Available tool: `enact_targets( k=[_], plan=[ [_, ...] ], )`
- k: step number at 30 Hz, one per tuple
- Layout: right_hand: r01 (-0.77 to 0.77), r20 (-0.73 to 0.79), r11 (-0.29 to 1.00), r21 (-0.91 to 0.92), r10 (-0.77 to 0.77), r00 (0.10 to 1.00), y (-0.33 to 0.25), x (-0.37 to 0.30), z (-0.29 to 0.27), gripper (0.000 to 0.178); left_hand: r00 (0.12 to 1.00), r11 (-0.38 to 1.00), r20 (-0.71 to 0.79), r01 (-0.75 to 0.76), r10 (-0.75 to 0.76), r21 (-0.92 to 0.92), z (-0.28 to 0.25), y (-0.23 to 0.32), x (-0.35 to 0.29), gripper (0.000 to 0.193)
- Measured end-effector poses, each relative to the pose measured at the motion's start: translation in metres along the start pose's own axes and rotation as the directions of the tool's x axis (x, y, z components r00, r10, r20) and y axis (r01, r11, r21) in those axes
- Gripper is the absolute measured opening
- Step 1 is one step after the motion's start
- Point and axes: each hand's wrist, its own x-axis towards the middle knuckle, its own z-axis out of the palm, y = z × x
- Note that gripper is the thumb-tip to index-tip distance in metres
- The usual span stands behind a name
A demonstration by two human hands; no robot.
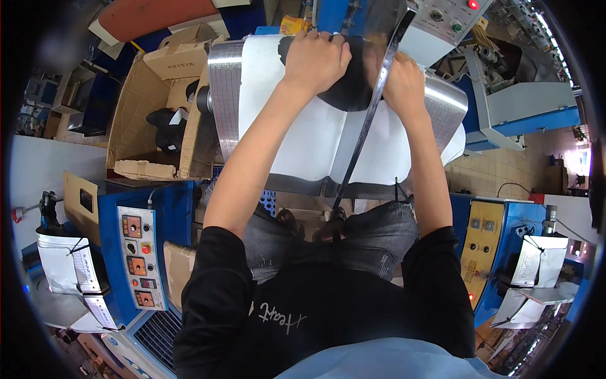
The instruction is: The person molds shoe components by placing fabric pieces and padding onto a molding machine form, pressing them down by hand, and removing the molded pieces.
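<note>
A black, soft-looking flat piece (346, 93) with a rounded edge lies on the white cover (309, 140) of a curved machine bed in front of me. My left hand (317, 62) is on its far left part, knuckles up and fingers bent over it, gripping it. On the other side, my right hand (404, 83) has its fingers curled at the piece's right part. A see-through shield with a long dark edge strip (372, 104) slants across, blurring the right fingers. Both sets of fingertips are hidden.
An open cardboard box (136, 110) at the left holds black pieces (168, 128). Metal rounded ends (225, 85) flank the white cover. A control box (435, 22) with buttons stands at the far right. Blue machines with a left panel (140, 256) and yellow right panel (481, 252) stand beside me.
</note>
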Motion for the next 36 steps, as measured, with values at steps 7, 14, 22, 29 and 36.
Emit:
enact_targets(
  k=[7, 14, 22, 29, 36],
  plan=[
    [0.071, -0.044, 0.996, 0.044, -0.07, 0.997, 0.0, 0.001, 0.005, 0.016, 0.957, 0.997, 0.283, -0.043, 0.057, -0.057, -0.011, -0.011, 0.009, 0.042],
    [0.013, -0.002, 0.986, 0.168, -0.013, 1.0, -0.007, 0.01, 0.002, 0.019, 0.858, 0.938, 0.504, 0.088, 0.1, -0.335, -0.025, -0.022, 0.031, 0.041],
    [0.053, 0.031, 0.985, 0.163, -0.059, 0.998, 0.01, 0.013, 0.025, 0.022, 0.975, 0.937, 0.209, 0.002, 0.076, -0.349, -0.009, -0.018, 0.019, 0.038],
    [-0.241, 0.35, 0.935, 0.26, 0.141, 0.926, 0.0, 0.018, 0.004, 0.039, 0.975, 0.934, 0.202, -0.016, 0.094, -0.357, -0.008, -0.018, 0.021, 0.034],
    [-0.136, 0.107, 0.978, 0.16, 0.12, 0.987, -0.003, 0.015, 0.024, 0.033, 0.977, 0.944, 0.193, -0.026, 0.094, -0.33, -0.005, -0.016, 0.023, 0.035]
  ],
)
